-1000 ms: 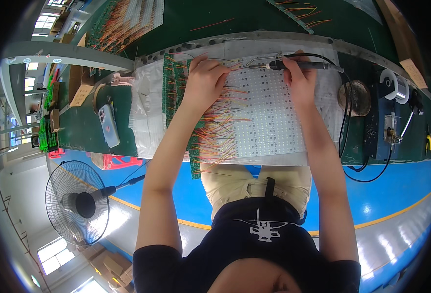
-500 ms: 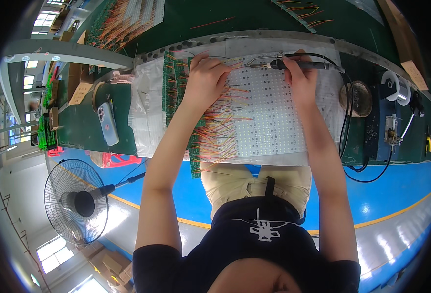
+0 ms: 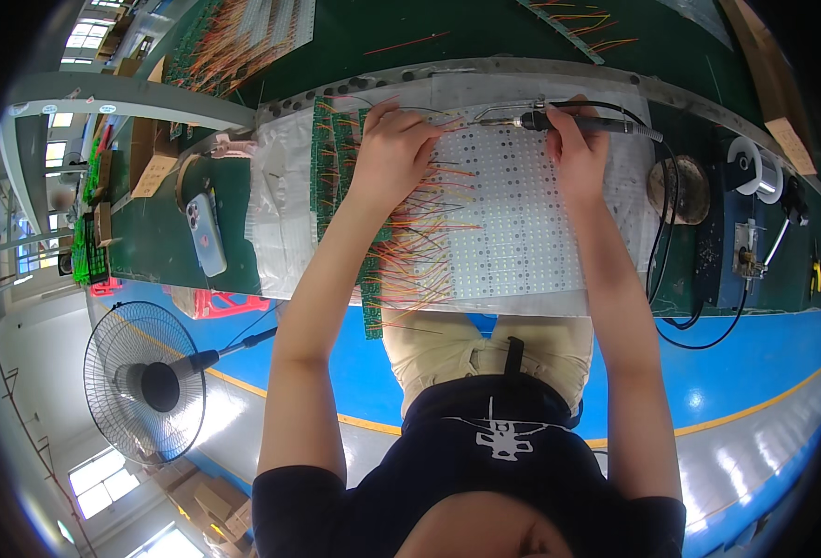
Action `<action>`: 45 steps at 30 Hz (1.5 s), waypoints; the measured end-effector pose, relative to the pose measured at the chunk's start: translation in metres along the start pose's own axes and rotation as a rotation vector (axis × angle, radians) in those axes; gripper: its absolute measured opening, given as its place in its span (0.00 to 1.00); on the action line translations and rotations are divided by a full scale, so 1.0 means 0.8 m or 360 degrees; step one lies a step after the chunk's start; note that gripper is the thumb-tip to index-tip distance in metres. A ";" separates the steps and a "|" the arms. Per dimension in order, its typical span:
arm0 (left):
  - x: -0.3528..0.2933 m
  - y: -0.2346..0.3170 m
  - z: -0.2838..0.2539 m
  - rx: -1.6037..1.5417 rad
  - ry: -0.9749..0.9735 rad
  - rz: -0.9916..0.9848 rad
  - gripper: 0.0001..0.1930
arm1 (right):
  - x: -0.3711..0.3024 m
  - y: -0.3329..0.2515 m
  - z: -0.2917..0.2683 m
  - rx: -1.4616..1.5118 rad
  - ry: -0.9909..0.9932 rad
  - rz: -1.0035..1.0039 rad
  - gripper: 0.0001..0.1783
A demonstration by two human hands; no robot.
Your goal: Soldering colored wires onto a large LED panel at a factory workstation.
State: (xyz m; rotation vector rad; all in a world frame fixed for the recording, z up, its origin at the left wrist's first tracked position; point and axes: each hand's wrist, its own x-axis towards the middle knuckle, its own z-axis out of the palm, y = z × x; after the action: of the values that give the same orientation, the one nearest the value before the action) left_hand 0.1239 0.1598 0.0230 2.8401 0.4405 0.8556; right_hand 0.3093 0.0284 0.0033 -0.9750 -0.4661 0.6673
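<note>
A white panel (image 3: 522, 219) dotted with rows of small pale and dark spots lies on the bench in front of me. Along its left side run green circuit board strips (image 3: 323, 153), with many orange, red and dark wires (image 3: 417, 249) reaching over the panel. My left hand (image 3: 392, 153) pinches a thin wire at the panel's far left corner. My right hand (image 3: 578, 153) is closed round a soldering iron (image 3: 610, 125) with a thin curved metal feed tube beside it. The iron's tip points left, close to my left fingertips; whether it touches the wire I cannot tell.
To the right are a round dark tin (image 3: 677, 189), a solder spool (image 3: 754, 169) on its feeder, and a black cable. On the left lie a phone (image 3: 206, 234) and a tape roll (image 3: 189, 181). More wired boards (image 3: 261, 37) sit at the back. A fan (image 3: 150, 381) stands left.
My right hand and the soldering iron have shifted slightly to the right, so the tip is a little farther from my left fingers. My left hand has stayed in place.
</note>
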 end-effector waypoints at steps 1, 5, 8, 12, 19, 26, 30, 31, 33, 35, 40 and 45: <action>0.000 0.000 0.000 0.0001 0.0000 -0.0001 0.04 | 0.000 0.000 0.000 0.0008 -0.0003 0.0003 0.07; -0.001 0.000 0.002 0.0015 0.0013 0.0002 0.04 | 0.000 0.000 0.000 -0.0002 -0.0019 -0.0020 0.07; -0.002 0.001 0.001 0.0018 0.0013 -0.0001 0.04 | -0.001 0.003 -0.001 -0.0056 -0.0022 -0.0006 0.07; -0.003 -0.001 0.002 -0.0001 0.0008 -0.0012 0.04 | 0.000 0.004 -0.002 -0.0021 -0.0034 0.0020 0.07; -0.001 -0.001 -0.001 0.0005 -0.0002 -0.0029 0.04 | 0.002 0.002 0.006 0.0024 0.0108 -0.0033 0.07; -0.001 0.007 -0.051 0.0202 0.0008 -0.0310 0.06 | 0.008 -0.001 -0.007 0.0206 0.0205 0.0045 0.06; -0.021 0.008 -0.074 0.0582 -0.0032 -0.0584 0.05 | 0.007 0.001 -0.007 0.0219 0.0204 0.0087 0.06; -0.023 0.010 -0.073 0.0572 -0.0037 -0.0587 0.05 | 0.008 0.001 -0.007 0.0246 0.0215 0.0080 0.06; -0.025 0.013 -0.070 0.0415 -0.0031 -0.0541 0.06 | 0.008 0.002 -0.003 0.0197 0.0248 0.0080 0.06; -0.019 0.016 -0.065 0.0341 -0.0074 -0.0494 0.06 | 0.006 0.002 -0.003 0.0144 0.0277 0.0085 0.06; 0.019 0.019 -0.039 0.0112 -0.0228 -0.0251 0.07 | 0.004 0.000 -0.002 0.0060 0.0213 0.0041 0.05; 0.028 0.007 -0.004 -0.0012 -0.0319 -0.0125 0.07 | 0.003 0.002 -0.003 0.0002 0.0236 0.0085 0.06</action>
State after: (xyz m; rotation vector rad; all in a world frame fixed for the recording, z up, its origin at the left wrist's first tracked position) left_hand 0.1408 0.1619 0.0385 2.8420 0.5159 0.5507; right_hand 0.3117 0.0293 0.0010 -1.0308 -0.3102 0.6382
